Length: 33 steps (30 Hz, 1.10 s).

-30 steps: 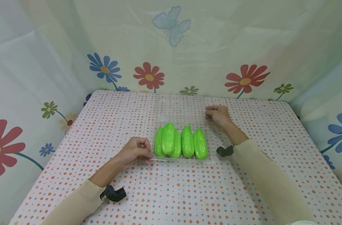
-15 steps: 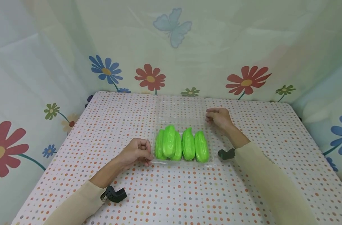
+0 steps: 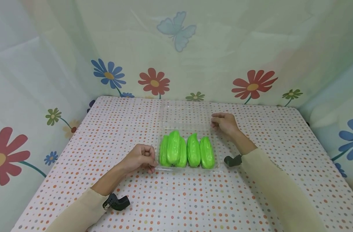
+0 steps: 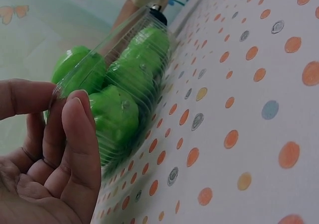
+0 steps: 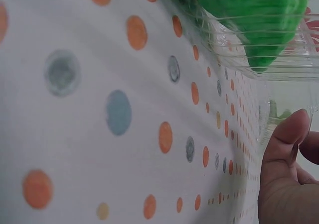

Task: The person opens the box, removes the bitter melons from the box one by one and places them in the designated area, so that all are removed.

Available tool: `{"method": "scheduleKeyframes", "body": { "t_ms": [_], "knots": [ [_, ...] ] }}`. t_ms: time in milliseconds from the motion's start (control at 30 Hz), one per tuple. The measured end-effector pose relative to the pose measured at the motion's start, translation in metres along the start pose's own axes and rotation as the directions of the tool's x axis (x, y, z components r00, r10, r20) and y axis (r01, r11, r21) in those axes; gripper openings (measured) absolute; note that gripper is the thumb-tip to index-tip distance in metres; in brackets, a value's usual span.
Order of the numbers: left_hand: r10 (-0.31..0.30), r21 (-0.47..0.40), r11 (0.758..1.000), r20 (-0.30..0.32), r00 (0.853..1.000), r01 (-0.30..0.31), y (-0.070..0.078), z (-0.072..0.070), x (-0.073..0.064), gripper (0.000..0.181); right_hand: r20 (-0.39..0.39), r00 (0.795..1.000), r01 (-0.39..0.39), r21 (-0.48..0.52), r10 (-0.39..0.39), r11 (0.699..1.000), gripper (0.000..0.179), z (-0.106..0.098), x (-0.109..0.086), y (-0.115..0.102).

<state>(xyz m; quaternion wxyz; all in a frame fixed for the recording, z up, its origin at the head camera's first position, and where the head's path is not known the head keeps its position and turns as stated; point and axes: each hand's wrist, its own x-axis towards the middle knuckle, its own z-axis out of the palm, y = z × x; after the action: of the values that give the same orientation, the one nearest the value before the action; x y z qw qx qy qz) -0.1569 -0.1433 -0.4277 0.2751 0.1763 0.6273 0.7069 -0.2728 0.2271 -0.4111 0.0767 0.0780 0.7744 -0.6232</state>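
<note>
A clear plastic clamshell box (image 3: pixel 191 170) lies open on the table, its tray toward me and its lid (image 3: pixel 185 112) folded back toward the wall. Several bright green, lumpy vegetables that look like bitter melons (image 3: pixel 173 148) lie lengthwise in the tray, one resting on top of others at the left. My left hand (image 3: pixel 140 157) pinches the tray's front left corner between thumb and forefinger; the left wrist view shows the rim (image 4: pixel 75 74) between them. At the lid's right edge, my right hand (image 3: pixel 225 123) pinches the thin plastic, as the right wrist view also shows.
A white tablecloth (image 3: pixel 176 206) with coloured dots covers the table. Behind it and at both sides hangs a flower-printed curtain (image 3: pixel 211 48), close to the lid's far edge. A small black wrist camera (image 3: pixel 118 203) sits on each sleeve.
Both hands keep their hold on the box and the lid stays folded back. The head view shifts only slightly.
</note>
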Motion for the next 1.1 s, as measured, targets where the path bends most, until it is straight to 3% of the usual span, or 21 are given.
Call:
{"method": "scheduleKeyframes", "body": {
  "t_ms": [700, 1100],
  "knots": [
    [0.000, 0.052, 0.999, 0.001, 1.000, 0.000, 0.003, 0.002, 0.000, 0.014, -0.016, 0.999, 0.030, -0.015, -0.030, 0.999, 0.042, 0.003, -0.004, 0.005],
    [-0.080, 0.192, 0.978, -0.020, 0.997, 0.082, 0.012, 0.002, 0.001, 0.013, -0.056, 0.998, 0.029, -0.033, -0.031, 0.999, 0.043, 0.003, -0.009, 0.006]
  ]
}}
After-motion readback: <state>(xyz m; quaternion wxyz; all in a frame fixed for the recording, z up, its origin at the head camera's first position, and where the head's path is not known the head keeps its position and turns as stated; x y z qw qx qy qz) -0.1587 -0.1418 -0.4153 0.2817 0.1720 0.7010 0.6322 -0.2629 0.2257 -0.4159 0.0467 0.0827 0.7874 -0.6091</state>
